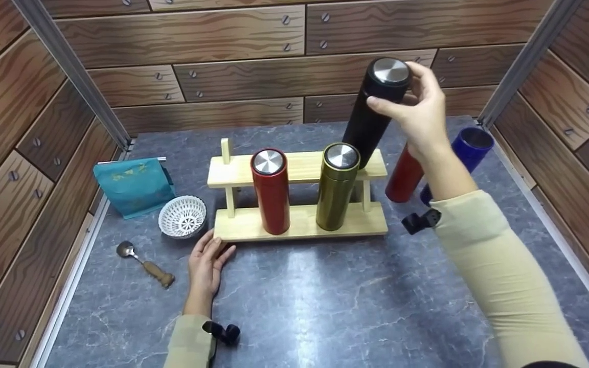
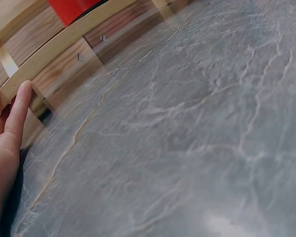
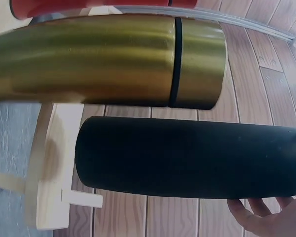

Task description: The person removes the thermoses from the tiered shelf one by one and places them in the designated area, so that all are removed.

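Head view, black flask (image 1: 371, 122): tilted over the right end of the wooden rack (image 1: 238, 222), its upper part in the right hand (image 1: 425, 115); whether its base touches the upper board (image 1: 302, 166), I cannot tell.
Head view, right hand: clamped round the flask near the lid, thumb toward the left side, arm stretched forward.
Head view, left hand (image 1: 206, 263): well apart from the right, palm near the tabletop (image 1: 294, 306), fingers fairly straight and touching the rack's front left corner.
Head view, lower board (image 1: 303, 220): a red flask (image 1: 272, 199) and a gold flask (image 1: 335, 202) stand upright on it.
Head view, left of the rack: teal bag (image 1: 133, 189), white openwork bowl (image 1: 184, 220), wooden-handled spoon (image 1: 155, 271).
Head view, right of the rack: second red flask (image 1: 403, 179) and blue cylinder (image 1: 471, 153), partly hidden by the right arm.
Head view, surface and room: grey marbled top, plank-patterned walls (image 1: 238, 41), metal posts (image 1: 72, 66) at the corners.
Left wrist view, left hand: one straight finger against the rack's edge, the marbled surface beside it.
Right wrist view, black flask: fingers on its side; gold flask alongside, rack near its base end.
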A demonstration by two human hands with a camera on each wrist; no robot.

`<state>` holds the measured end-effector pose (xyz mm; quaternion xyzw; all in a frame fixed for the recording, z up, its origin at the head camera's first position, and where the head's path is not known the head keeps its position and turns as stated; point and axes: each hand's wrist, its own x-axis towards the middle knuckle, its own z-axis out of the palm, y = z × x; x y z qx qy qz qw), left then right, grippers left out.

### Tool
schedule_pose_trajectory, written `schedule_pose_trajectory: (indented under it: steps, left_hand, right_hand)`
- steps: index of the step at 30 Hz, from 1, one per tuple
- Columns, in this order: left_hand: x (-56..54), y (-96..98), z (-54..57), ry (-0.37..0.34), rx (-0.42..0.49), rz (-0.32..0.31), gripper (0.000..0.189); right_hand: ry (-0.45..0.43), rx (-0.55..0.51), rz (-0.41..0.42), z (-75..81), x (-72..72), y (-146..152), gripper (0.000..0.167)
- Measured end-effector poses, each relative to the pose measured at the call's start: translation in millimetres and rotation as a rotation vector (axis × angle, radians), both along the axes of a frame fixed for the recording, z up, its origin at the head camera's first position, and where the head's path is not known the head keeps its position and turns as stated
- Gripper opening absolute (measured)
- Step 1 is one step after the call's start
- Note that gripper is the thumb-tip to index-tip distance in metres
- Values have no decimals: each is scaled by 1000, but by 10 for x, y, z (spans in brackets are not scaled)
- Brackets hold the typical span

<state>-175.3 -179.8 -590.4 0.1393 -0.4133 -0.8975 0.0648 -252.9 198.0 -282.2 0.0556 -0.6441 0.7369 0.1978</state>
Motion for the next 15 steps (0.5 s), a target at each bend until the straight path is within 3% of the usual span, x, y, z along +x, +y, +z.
schedule_pose_trajectory:
  steps: [7, 15]
  left_hand:
    - [-6, 3, 10, 6, 54, 1, 28]
    - [13, -13, -7, 5, 74, -19, 30]
  right_hand:
    - [-4, -14, 2, 85, 127, 154, 73]
    - [32, -53, -2, 110, 286, 344, 69]
